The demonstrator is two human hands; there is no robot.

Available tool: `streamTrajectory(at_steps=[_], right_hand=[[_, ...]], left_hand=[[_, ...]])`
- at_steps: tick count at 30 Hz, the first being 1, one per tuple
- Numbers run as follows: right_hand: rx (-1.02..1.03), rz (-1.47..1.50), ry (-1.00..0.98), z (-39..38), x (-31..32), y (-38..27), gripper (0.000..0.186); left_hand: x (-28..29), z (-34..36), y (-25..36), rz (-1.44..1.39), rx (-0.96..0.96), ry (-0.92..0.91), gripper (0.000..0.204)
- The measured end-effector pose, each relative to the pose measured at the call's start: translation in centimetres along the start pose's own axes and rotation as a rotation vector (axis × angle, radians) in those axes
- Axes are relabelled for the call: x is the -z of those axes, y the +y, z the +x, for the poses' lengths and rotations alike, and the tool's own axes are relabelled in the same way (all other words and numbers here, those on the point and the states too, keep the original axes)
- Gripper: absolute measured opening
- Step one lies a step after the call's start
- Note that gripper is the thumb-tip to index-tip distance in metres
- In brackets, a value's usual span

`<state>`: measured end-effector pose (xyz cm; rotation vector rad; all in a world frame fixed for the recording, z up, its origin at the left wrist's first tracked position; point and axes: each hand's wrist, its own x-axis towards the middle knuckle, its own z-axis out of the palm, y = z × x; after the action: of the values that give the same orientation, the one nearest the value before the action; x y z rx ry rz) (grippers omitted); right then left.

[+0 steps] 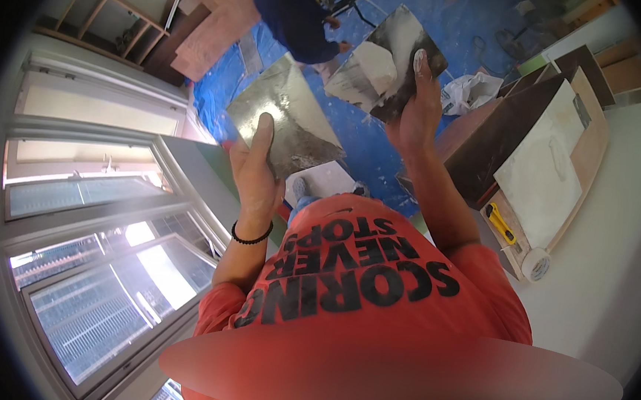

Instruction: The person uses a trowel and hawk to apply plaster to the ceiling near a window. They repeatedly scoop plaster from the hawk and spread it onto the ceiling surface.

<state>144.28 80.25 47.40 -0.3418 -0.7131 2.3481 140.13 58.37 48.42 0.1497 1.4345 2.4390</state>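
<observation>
My left hand (pixel 258 173) grips a shiny flat metal trowel (pixel 296 116), thumb on top and fingers hidden beneath; grey smears mark its lower edge. In my right hand (pixel 419 114) is a second trowel (pixel 413 39), a dark, broad metal one carrying a thick lump of white plaster (pixel 374 68). White paste also coats my right thumb. The two blades are held side by side in front of me, the right one a little higher in the picture. Any handles under the blades are out of sight.
I stand on a white platform (pixel 325 179) above blue floor sheeting (pixel 372 155). A person in dark clothes (pixel 292 20) works ahead. Windows (pixel 105 304) line the left. At right, a cabinet (pixel 480 148) bears a white board (pixel 542 171), yellow utility knife (pixel 501 224) and tape roll (pixel 537 265).
</observation>
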Motion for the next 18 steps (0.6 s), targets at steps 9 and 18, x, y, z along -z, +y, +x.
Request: streamTrajectory(at_steps=[9,18], right_hand=[[-0.068,-0.094,-0.044,-0.7,-0.5,0.6,0.042],[-0.093,-0.955,-0.332,-3.7,-1.7,-0.2,0.055]], left_hand=[[1.8,-0.2,-0.5,0.204,0.063,-0.022,0.030],[-0.8,1.2,-1.9,0.060,0.143,0.099,0.034]])
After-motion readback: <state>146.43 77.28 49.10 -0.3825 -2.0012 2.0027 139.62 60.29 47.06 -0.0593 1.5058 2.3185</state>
